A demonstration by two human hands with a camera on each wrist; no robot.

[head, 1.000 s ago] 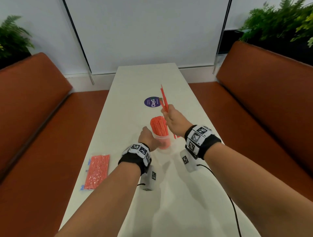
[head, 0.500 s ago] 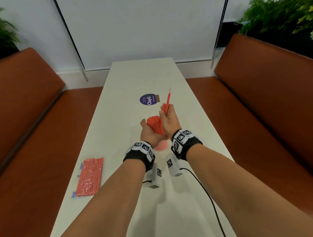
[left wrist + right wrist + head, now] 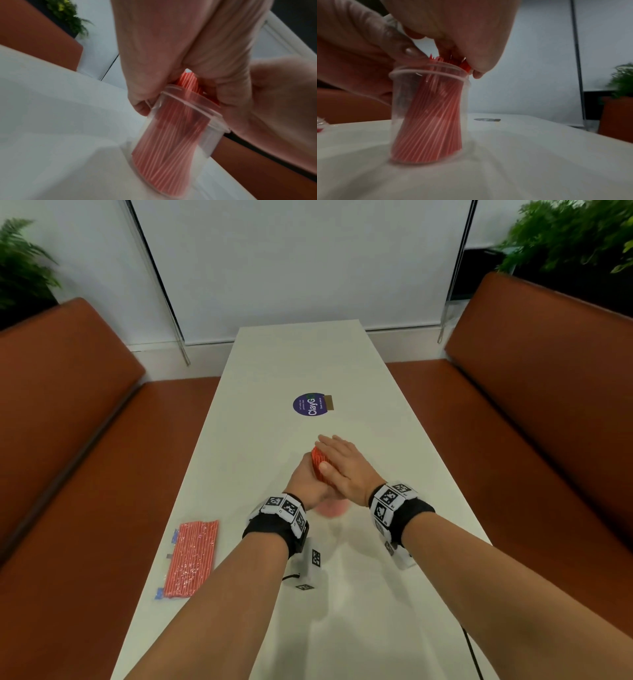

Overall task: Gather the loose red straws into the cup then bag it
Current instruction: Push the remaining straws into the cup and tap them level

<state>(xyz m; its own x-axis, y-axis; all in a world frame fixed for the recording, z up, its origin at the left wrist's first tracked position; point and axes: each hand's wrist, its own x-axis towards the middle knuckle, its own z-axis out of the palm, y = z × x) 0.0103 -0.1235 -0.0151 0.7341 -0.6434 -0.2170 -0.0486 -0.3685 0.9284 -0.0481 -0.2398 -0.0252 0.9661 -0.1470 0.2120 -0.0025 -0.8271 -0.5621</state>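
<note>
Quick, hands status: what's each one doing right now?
Left hand: grips the cup.
Right hand: open, flat on the straws.

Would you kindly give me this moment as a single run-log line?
phase: pressing straws down | left hand: grips clear plastic cup | right hand: flat on red straws | cup: on white table

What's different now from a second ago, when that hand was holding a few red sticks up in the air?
The right hand let go of those straws; they no longer stick up, and it now lies flat, pressing on the tops of the red straws in the clear cup. The left hand grips the straws above the cup's rim as before. The bagged straws have not moved.
</note>
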